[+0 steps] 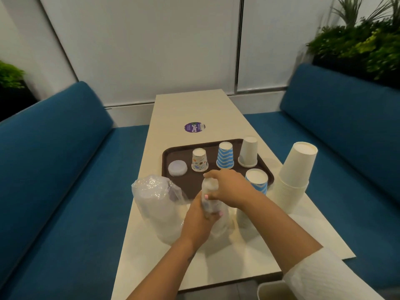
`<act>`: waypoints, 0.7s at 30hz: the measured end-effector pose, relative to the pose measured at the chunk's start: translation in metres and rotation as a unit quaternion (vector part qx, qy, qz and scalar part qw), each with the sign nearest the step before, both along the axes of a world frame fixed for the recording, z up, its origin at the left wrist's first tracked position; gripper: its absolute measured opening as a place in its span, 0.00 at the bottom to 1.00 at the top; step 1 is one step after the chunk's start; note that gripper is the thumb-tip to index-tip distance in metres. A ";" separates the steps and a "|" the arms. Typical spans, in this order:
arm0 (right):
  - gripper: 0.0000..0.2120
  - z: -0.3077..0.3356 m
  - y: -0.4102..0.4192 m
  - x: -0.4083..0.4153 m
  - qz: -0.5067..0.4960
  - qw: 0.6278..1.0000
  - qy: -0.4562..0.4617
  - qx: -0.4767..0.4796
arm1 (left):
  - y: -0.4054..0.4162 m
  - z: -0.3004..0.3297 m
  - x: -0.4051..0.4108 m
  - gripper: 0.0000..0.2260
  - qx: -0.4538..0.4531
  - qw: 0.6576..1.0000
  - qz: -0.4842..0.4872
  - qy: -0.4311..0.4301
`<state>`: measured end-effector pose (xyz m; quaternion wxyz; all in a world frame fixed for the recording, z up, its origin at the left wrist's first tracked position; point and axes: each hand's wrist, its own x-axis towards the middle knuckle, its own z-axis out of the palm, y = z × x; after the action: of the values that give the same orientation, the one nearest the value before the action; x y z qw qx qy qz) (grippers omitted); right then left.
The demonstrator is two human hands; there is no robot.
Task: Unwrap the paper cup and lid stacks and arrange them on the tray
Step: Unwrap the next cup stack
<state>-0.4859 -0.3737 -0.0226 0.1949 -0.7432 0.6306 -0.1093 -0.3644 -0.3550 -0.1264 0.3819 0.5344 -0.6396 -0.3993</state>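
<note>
A brown tray (188, 180) lies mid-table. On it stand a white lid (177, 168), a patterned small cup (199, 159), a blue zigzag cup (225, 155), a plain white cup (248, 151) and another blue zigzag cup (257, 181), all upside down. In front of the tray my left hand (198, 219) grips the lower part of a plastic-wrapped stack of small patterned cups (211, 197). My right hand (229, 186) grips the top of that same stack. A plastic bag of lids (155, 204) stands to the left of my hands.
A tall stack of plain white cups (292, 176) leans at the table's right edge, with a shorter white stack (244, 217) beside my right forearm. Blue benches (54, 159) flank the table. A purple sticker (194, 127) marks the tabletop beyond the tray.
</note>
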 end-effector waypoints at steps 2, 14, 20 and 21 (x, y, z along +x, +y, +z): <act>0.29 0.001 0.007 -0.001 -0.001 1.000 0.004 -0.004 | 0.008 -0.002 0.002 0.17 0.005 1.000 0.010 0.016; 0.28 -0.001 0.044 -0.003 -0.006 1.000 0.021 -0.017 | 0.055 0.001 0.009 0.18 0.028 0.996 0.005 0.081; 0.25 0.002 0.056 -0.001 0.007 0.998 0.062 -0.031 | 0.068 -0.010 0.015 0.16 0.051 0.995 -0.002 0.089; 0.25 0.002 0.059 -0.001 0.009 0.997 0.064 -0.034 | 0.068 -0.012 0.015 0.16 0.053 0.994 0.000 0.094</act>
<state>-0.4872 -0.3150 -0.0207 0.1296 -0.7604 0.6312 -0.0815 -0.3494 -0.2868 -0.1384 0.4114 0.5142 -0.5787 -0.4810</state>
